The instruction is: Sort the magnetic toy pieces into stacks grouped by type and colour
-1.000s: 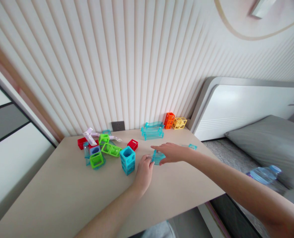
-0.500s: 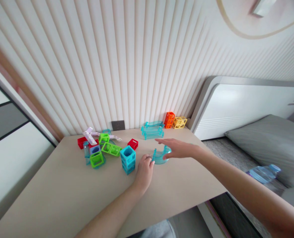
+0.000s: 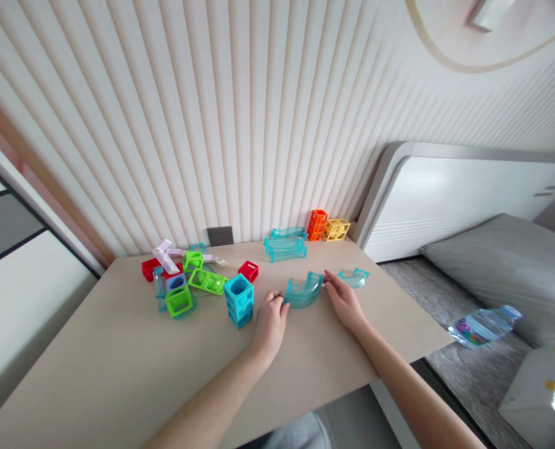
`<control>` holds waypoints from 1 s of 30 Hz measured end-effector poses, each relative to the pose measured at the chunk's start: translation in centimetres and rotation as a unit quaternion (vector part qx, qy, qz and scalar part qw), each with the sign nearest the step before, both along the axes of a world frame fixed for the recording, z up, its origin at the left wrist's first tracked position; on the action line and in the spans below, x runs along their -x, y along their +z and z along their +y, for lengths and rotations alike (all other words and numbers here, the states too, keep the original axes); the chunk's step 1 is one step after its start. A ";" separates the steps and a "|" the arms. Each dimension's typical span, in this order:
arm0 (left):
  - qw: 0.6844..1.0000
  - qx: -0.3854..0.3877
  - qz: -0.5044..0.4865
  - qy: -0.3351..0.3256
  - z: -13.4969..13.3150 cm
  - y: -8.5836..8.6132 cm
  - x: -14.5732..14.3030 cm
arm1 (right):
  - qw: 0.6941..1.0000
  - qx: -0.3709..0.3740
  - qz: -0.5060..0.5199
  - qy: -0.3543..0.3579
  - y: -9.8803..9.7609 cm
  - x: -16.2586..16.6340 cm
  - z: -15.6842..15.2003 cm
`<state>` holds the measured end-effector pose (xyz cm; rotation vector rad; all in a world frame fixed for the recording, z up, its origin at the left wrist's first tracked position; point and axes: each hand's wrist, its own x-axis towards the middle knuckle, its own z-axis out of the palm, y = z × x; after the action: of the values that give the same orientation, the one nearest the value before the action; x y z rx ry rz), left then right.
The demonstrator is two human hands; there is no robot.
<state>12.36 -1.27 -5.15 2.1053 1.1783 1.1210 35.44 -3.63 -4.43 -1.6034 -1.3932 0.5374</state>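
A translucent teal curved track piece (image 3: 304, 293) rests on the table between my hands. My left hand (image 3: 270, 321) pinches its left end with fingers closed. At its right end, my right hand (image 3: 345, 304) has the thumb and fingertips closed on the edge. A second teal curved track piece (image 3: 356, 279) lies just beyond my right hand, partly hidden by it. Left of my left hand stands an upright stack of teal cube blocks (image 3: 239, 300), with a red block (image 3: 248, 271) behind it.
Green blocks (image 3: 207, 280), red and blue blocks and lilac pieces (image 3: 164, 255) are heaped at the left. Teal track pieces (image 3: 285, 248), an orange block (image 3: 317, 225) and a yellow block (image 3: 336, 229) stand near the wall. A plastic bottle (image 3: 486, 325) lies on the bed at the right.
My right hand has come down from over the curved track to its right end. The second curved piece now shows behind that hand. My left hand stays at the left end.
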 end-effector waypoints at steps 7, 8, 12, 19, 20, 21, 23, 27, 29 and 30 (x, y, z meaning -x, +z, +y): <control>1.000 -0.014 0.024 0.002 0.2 -0.3 0.0 | 0.999 0.018 -0.044 0.020 -0.2 0.0 -0.1; 1.000 -0.015 0.027 0.001 0.3 -0.3 0.0 | 0.999 0.019 -0.048 0.018 -0.1 0.0 -0.1; 0.999 -0.011 0.036 -0.005 0.3 -0.1 0.1 | 0.996 0.022 -0.077 0.027 0.2 0.2 -0.3; 0.999 0.002 0.049 -0.013 0.2 0.5 0.1 | 0.997 0.019 -0.078 0.010 0.9 0.5 -0.4; 0.999 0.004 0.050 -0.013 0.2 0.6 0.1 | 0.997 0.017 -0.075 0.009 1.0 0.5 -0.4; 0.999 0.006 0.051 -0.013 0.2 0.6 0.1 | 0.997 0.016 -0.073 0.007 1.0 0.5 -0.4; 0.998 0.010 0.053 -0.013 0.1 0.7 0.1 | 0.997 0.013 -0.072 0.005 1.0 0.4 -0.4; 0.998 0.017 0.056 -0.012 0.1 1.0 0.2 | 0.998 0.005 -0.067 0.000 0.7 0.3 -0.2; 0.998 0.020 0.057 -0.012 0.1 1.0 0.1 | 0.998 0.000 -0.064 -0.003 0.6 0.3 -0.2; 0.998 0.021 0.057 -0.011 0.1 1.0 0.1 | 0.998 -0.002 -0.063 -0.003 0.6 0.3 -0.1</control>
<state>12.23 -1.20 -4.13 2.1705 1.2161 0.9694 35.16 -3.75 -3.81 -1.6629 -1.4806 0.4356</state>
